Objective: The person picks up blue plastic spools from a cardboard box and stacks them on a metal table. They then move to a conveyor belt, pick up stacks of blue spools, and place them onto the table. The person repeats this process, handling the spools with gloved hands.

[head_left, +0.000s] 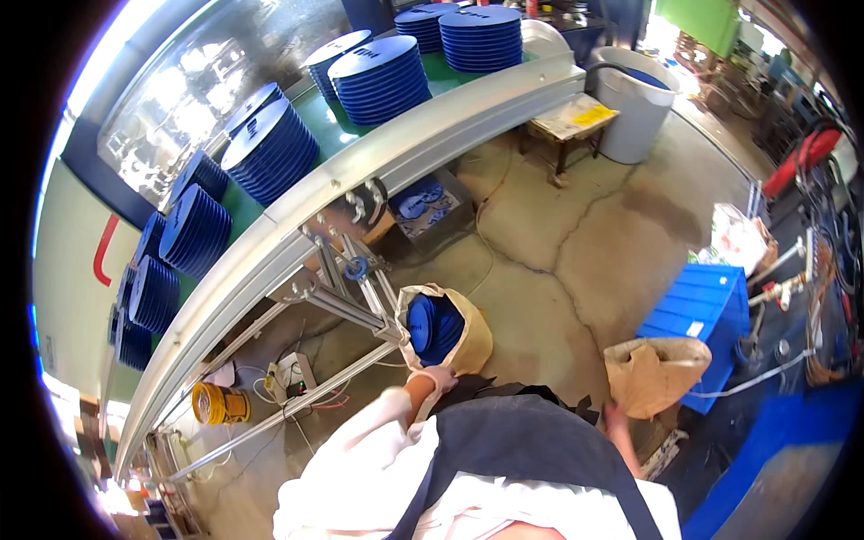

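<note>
Ahead of me on the floor stands a brown paper sack (474, 337), its mouth open. Inside it lie blue discs (436, 326). At the near rim of this sack is my left hand (438, 378), which appears closed on the paper; its fingertips are partly hidden. My right hand (616, 419) hangs low beside a second brown paper sack (652, 378), close to its left side. Whether it touches that sack is unclear, and its fingers are too small and blurred to read. My dark apron hides part of the floor between the hands.
A curved metal-edged conveyor (387, 135) bears several stacks of blue discs (272, 148). Blue bins (693, 301) stand at the right. Further off are a small table (569, 119) and a grey barrel (634, 112). A yellow bucket (219, 403) and cables lie under the conveyor.
</note>
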Motion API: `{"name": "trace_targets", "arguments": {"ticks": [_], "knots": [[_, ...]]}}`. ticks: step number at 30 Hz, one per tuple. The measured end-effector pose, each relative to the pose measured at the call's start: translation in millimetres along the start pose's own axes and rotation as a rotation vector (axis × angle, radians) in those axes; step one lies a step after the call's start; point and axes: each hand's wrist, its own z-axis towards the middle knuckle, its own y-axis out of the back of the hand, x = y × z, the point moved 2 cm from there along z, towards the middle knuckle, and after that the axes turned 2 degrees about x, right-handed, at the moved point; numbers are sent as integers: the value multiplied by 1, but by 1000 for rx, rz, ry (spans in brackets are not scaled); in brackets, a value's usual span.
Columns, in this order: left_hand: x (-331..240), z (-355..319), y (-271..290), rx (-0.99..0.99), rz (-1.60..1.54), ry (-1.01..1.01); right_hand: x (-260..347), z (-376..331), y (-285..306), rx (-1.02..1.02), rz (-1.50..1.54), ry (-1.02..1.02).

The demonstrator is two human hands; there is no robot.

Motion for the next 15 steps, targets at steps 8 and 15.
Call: {"name": "trace_targets", "arguments": {"ticks": [8,15], "knots": [[-22,54,0,-404,-513,65,599,-63,1,10,-86,1514],[-82,46,91,-532,-625,144,817,-155,-100,-294,-388,2311]]}}
